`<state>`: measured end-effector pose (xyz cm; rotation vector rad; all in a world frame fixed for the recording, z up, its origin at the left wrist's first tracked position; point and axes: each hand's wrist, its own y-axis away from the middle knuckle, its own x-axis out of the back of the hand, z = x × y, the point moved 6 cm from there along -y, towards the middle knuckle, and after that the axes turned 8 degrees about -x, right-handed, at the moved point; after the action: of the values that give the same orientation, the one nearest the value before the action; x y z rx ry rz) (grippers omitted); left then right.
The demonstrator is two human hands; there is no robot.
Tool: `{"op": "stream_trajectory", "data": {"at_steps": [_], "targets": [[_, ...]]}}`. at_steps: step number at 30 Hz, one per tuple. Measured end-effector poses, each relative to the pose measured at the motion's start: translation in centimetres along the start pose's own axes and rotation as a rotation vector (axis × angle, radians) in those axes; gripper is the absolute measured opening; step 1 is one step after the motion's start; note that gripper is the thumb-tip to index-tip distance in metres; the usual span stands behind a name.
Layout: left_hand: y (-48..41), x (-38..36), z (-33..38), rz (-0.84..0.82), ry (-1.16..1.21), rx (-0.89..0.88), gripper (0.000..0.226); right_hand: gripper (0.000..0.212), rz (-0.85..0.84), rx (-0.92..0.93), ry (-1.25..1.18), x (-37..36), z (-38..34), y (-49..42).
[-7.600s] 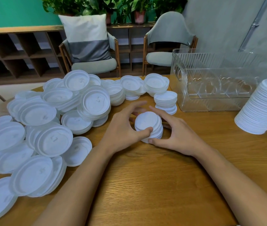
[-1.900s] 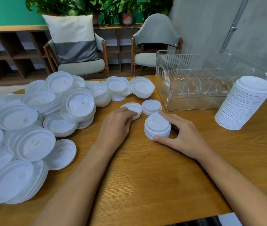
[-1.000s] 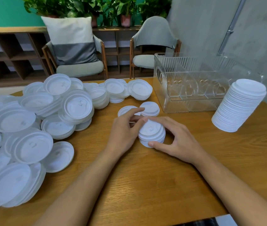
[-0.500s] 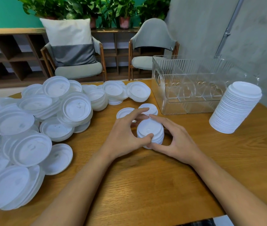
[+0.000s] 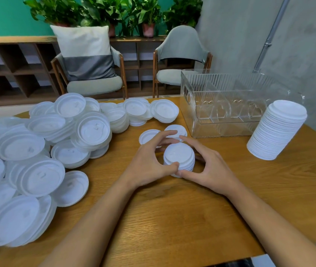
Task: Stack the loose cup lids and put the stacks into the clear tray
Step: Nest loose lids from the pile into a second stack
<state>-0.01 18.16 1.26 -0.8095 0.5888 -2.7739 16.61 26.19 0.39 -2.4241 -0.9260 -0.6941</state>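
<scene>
A short stack of small white lids [image 5: 179,158] stands on the wooden table [image 5: 172,218] in the middle. My left hand [image 5: 149,160] cups its left side and my right hand [image 5: 209,168] cups its right side, thumbs meeting at the front. Two single small lids [image 5: 147,135] [image 5: 174,129] lie just behind my fingers. A big heap of loose white lids [image 5: 41,151] covers the left of the table. The clear ribbed tray [image 5: 220,105] stands at the back right with only its dividers inside. A tall leaning lid stack [image 5: 277,130] stands to its right.
More short lid stacks [image 5: 147,110] sit at the table's far edge beside the tray. Two chairs [image 5: 182,62], one with a cushion [image 5: 87,53], a wooden shelf and potted plants stand behind the table. A grey wall is on the right.
My left hand has brought a lid from behind onto the small stack. Both hands have since closed around the stack and squared it; the stack stays in place.
</scene>
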Motion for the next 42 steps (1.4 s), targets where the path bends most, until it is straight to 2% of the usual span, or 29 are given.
{"op": "stream_trajectory", "data": {"at_steps": [8,14,18,20,22,24,27,33,37,42], "targets": [[0.2,-0.6,0.2,0.068,0.032,0.017,0.081,0.095,-0.005,-0.036,0.026,-0.1,0.4,0.0],[0.1,-0.7,0.3,0.006,-0.044,-0.005,0.082,0.104,-0.017,-0.056,0.064,-0.1,0.5,0.0],[0.1,-1.0,0.2,-0.031,-0.125,-0.018,0.082,0.096,-0.01,-0.051,0.084,-0.1,0.3,0.1],[0.1,-0.4,0.2,0.003,-0.133,-0.031,0.075,0.092,0.008,-0.054,0.084,-0.1,0.2,0.2],[0.1,1.1,0.2,0.126,-0.174,-0.065,0.053,0.091,0.039,-0.071,0.096,0.2,0.5,0.2],[0.2,2.8,-0.2,0.229,-0.342,-0.092,0.035,0.091,0.063,-0.096,0.101,0.4,0.7,0.1],[0.1,3.5,-1.9,0.162,-0.561,-0.007,0.03,0.094,0.067,-0.12,0.092,0.4,1.1,-0.1],[-0.1,3.0,-2.9,0.081,-0.64,0.012,0.011,0.093,0.061,-0.132,0.092,0.3,1.2,-0.2],[-0.1,3.0,-2.0,0.145,-0.526,0.05,0.005,0.093,0.066,-0.133,0.102,0.4,1.2,-0.2],[0.0,3.3,-1.3,0.293,-0.095,0.19,0.005,0.085,0.087,-0.129,0.102,0.4,1.3,-0.2]]}}
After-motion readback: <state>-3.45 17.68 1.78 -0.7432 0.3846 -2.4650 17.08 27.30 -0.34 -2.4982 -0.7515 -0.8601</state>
